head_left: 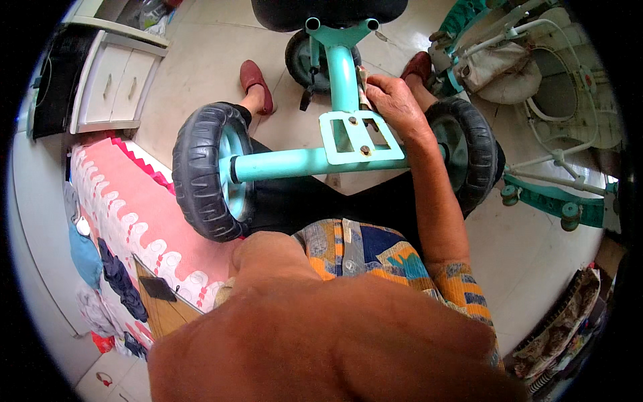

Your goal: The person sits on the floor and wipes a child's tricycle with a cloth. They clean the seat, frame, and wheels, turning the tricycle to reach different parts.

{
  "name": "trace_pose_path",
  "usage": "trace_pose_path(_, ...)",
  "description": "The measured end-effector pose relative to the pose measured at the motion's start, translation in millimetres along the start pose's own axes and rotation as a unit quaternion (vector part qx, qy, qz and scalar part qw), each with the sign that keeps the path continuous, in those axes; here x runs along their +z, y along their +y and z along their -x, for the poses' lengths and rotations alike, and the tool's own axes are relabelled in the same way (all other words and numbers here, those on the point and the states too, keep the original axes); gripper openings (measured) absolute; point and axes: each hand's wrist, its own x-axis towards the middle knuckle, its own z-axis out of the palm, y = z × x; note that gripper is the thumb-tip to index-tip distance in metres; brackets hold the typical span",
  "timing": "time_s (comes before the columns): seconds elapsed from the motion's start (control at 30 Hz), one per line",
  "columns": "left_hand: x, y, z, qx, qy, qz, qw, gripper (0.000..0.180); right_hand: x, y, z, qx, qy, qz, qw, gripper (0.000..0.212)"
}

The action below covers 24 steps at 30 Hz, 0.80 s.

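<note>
A mint-green child's tricycle frame (341,80) stands between my legs, its rear axle (284,164) toward me. A black ridged wheel (201,171) sits at the axle's left end, another wheel (472,151) at its right. My right hand (398,107) is closed at the right side of the upright tube, holding a thin beige piece that looks like a cloth (364,88). A bare metal bracket (326,137) with two bolts lies just below that hand. My left arm is bent up close to the camera, and my left hand (321,335) is a large blur with hidden fingers.
A pink-and-white cloth-covered surface (134,208) runs along my left, with clothes beside it. A white cabinet (117,80) stands at the far left. To the right is a folded stroller-like frame (559,157) with small wheels. The tricycle's black seat (328,12) is at the far end.
</note>
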Motion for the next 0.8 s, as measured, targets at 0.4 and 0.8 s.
trace_pose_path(0.4, -22, 11, 4, -0.038, 0.04, -0.09, 0.994, 0.012, -10, -28, 57, 0.015, 0.164, -0.191, 0.968, 0.037)
trace_pose_path(0.8, -85, -27, 101, -0.265, 0.269, -0.404, 0.833, 0.017, -6, -53, 97, -0.181, 0.212, -0.032, 0.96, 0.011)
